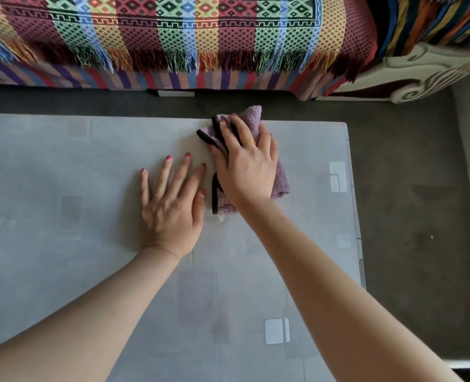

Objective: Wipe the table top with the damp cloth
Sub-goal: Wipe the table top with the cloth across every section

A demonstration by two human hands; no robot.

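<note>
A folded purple cloth with black edging lies on the grey table top, close to the far edge and right of the middle. My right hand presses flat on the cloth, fingers spread over it, covering most of its middle. My left hand rests palm down on the bare table just left of the cloth, fingers apart, holding nothing. One corner of the cloth sticks out past the table's far edge.
A sofa with a colourful fringed woven throw runs along the far side of the table. Dark grey carpet lies to the right. The table's right edge is near the cloth. Pale square patterns mark the table surface.
</note>
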